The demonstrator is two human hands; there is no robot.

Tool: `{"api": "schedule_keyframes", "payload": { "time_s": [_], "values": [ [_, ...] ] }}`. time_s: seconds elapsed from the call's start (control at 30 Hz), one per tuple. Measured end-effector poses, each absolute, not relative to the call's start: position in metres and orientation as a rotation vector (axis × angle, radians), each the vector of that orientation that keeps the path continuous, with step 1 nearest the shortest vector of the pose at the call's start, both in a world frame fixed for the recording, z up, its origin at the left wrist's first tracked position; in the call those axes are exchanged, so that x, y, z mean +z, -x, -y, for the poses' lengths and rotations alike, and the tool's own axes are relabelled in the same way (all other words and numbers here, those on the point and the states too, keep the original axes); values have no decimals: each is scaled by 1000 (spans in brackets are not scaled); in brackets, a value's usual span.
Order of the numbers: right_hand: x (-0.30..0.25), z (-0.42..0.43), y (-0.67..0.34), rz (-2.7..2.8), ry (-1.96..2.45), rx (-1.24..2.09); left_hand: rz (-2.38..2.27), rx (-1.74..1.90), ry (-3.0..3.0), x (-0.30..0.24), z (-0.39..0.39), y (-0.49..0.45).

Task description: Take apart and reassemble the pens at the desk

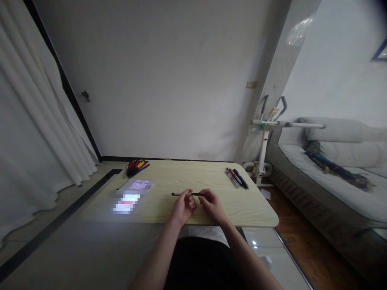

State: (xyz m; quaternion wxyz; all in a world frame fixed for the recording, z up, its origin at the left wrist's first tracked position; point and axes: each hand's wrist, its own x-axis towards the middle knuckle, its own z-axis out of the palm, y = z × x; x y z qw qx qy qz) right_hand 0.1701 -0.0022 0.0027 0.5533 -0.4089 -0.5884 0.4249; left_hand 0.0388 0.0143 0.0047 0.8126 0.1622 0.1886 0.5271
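Observation:
Above the near middle of the table, a slim pen (196, 194) lies roughly level across both hands. It is dark at both ends with a paler stretch towards the left. My left hand (184, 206) is closed around its left part, and the left end sticks out past the fingers. With the fingertips, my right hand (212, 204) pinches the dark right end. Whether the pen is in one piece cannot be made out, since fingers cover part of it.
On the pale wooden table (181, 173), several pens (236, 178) lie side by side at the right. A bunch of coloured pens (137, 166) sits at the far left, near a clear plastic bag (136, 186) and a glowing blurred screen (127, 203). Exercise equipment (263, 149) and a sofa (332, 161) stand right.

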Motion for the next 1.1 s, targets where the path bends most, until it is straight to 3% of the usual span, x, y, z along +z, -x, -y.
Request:
{"api": "schedule_keyframes", "payload": {
  "time_s": [0.57, 1.1],
  "values": [
    [6, -4, -158, 1480, 1064, 639, -441, 1166, -330, 4, -15, -38],
    [2, -9, -153, 1419, 1030, 781, -373, 1155, -252, -2, -18, -35]
  ]
}}
